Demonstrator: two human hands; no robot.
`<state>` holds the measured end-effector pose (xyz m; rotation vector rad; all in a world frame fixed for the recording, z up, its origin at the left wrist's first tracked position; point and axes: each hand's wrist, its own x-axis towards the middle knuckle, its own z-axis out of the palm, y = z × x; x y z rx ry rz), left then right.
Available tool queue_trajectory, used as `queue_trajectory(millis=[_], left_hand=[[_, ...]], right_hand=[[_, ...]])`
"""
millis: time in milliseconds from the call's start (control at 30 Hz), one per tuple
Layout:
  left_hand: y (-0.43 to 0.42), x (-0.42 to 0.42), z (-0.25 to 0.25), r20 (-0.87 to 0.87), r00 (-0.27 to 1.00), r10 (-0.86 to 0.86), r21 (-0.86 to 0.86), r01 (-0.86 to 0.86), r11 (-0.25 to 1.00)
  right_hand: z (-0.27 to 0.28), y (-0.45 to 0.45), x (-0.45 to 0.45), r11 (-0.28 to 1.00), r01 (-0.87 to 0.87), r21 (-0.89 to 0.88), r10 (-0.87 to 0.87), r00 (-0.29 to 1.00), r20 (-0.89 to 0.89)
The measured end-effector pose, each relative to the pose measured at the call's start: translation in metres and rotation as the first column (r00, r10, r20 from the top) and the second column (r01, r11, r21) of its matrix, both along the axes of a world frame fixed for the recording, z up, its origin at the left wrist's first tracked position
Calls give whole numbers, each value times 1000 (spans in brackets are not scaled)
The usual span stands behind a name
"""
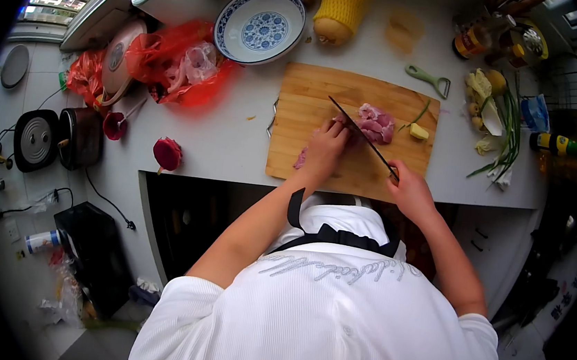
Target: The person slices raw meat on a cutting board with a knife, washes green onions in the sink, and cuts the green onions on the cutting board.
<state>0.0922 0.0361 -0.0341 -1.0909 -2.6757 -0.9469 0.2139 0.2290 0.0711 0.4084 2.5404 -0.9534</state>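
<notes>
On the wooden cutting board (pixel 304 88) lies raw meat (pixel 376 124), pink and in more than one piece. My right hand (pixel 410 190) is closed around the handle of a kitchen knife (pixel 358 131), whose blade points up and left across the board. Left of the blade, my left hand (pixel 326 145) presses down with bent fingers on a piece of meat, which it mostly covers. A smaller meat piece (pixel 300 157) shows beside that hand. A piece of ginger (pixel 419 131) and a green scallion bit (pixel 415 116) lie right of the larger meat.
A blue-and-white bowl (pixel 260 26) stands behind the board, near red plastic bags (pixel 174 65). A green peeler (pixel 429 80) lies at the board's far right. Further right are scallions (pixel 507 142) and other vegetables, with bottles (pixel 474 42) behind.
</notes>
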Motion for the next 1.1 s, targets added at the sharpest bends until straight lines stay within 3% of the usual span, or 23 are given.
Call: queue_trajectory(millis=[133,300,400,500,633,800,933,1100], left_hand=[[1,1,4,-1,1000,3,26,-3,1000],[-1,1,5,-24,1000,5,-26,-6,1000],[-1,3,15,94,996,-2,125,-10,992],[-1,11,13,305,940,150,99,-188,977],[-4,3,6,110,993,30,119,-44,992],[-5,3,4,114,992,46,67,-53,996],[-2,4,5,195,980,48,79,-64,995],[-4,2,12,133,991,5,107,-19,994]], right_hand=[[-8,-30,-54,1000,-11,27,12,999,-42],[-21,-21,-51,998,6,-67,-16,988,-152],[3,-13,-30,998,26,-59,-34,990,-138],[31,-17,-18,998,18,-66,-25,995,-99],[22,-18,-14,997,23,-73,-30,995,-100],[33,-1,34,998,55,-13,-53,993,106],[34,1,42,997,73,-25,-69,990,123],[1,-28,-32,999,26,-27,-25,999,23]])
